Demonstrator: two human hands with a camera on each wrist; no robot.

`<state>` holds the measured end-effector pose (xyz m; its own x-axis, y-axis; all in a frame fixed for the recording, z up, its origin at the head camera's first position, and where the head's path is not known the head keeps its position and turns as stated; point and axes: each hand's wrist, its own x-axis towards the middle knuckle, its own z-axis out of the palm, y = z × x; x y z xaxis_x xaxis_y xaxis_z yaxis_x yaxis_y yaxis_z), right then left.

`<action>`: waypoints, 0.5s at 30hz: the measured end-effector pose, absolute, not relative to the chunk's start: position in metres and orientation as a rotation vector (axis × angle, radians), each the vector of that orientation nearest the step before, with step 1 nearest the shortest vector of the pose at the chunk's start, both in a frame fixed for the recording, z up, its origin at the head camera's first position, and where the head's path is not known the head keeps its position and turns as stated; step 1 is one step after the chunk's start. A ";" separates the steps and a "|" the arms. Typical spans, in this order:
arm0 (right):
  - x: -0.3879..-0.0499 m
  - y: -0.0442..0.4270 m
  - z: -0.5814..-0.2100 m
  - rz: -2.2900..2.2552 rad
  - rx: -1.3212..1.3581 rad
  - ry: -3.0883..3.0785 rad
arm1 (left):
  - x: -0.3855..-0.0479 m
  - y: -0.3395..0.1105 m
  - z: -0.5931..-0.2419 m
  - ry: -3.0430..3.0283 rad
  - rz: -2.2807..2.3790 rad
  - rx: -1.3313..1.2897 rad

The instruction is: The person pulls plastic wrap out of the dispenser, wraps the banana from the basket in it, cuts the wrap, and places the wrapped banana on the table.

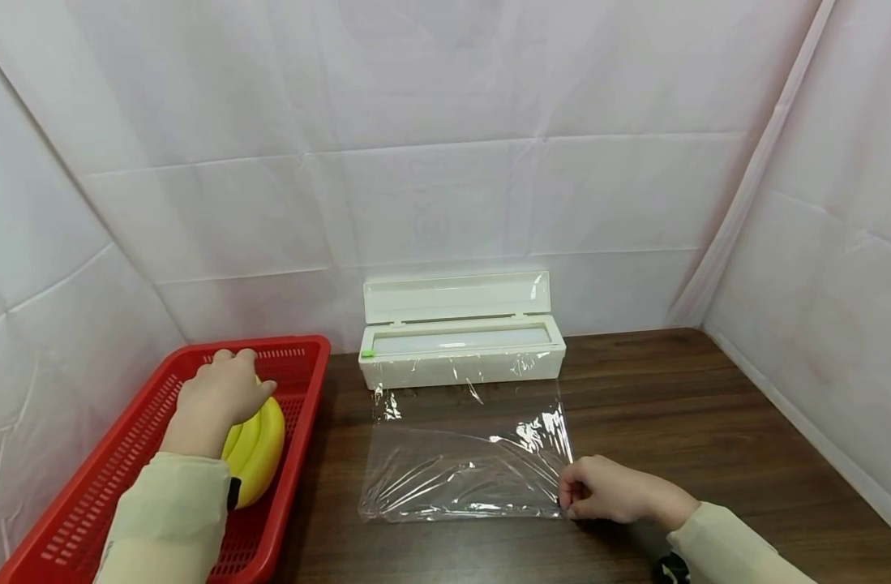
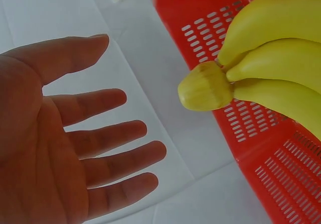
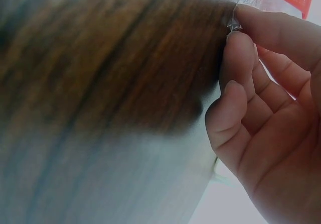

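At the left of the dark wood desk (image 1: 657, 405), one bunch of yellow bananas (image 1: 259, 454) is held in one red basket (image 1: 306, 422). The bunch's long axis is laid from near to far, with its stem pointed to the far side, towards the left hand (image 1: 222, 397). Three bananas can be counted in the left wrist view. There the left hand's grip is seen wide, the fingers spread and apart from the stem.

At the middle far side, one white dispenser box (image 1: 460, 369) is set with its long axis from left to right, its single lid (image 1: 456, 298) raised at the far edge; one green tab (image 1: 368, 354) is seen at its left end. From the box, one sheet of clear film (image 1: 445, 470) is stretched towards the near side. The film's near right corner is pinched by the right hand (image 1: 609, 491), its grip narrow, between thumb and fingertip.
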<state>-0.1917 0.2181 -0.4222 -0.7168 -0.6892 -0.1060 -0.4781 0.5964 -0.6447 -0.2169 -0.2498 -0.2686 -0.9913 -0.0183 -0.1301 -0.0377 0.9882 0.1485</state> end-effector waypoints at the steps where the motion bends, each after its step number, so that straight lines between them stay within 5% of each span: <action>1: -0.192 0.218 -0.422 -0.855 -0.947 2.483 | -0.218 -0.250 -0.269 3.002 0.229 -0.044; 15: -0.189 0.218 -0.421 -0.850 -0.966 2.500 | -0.224 -0.256 -0.274 2.973 0.252 -0.061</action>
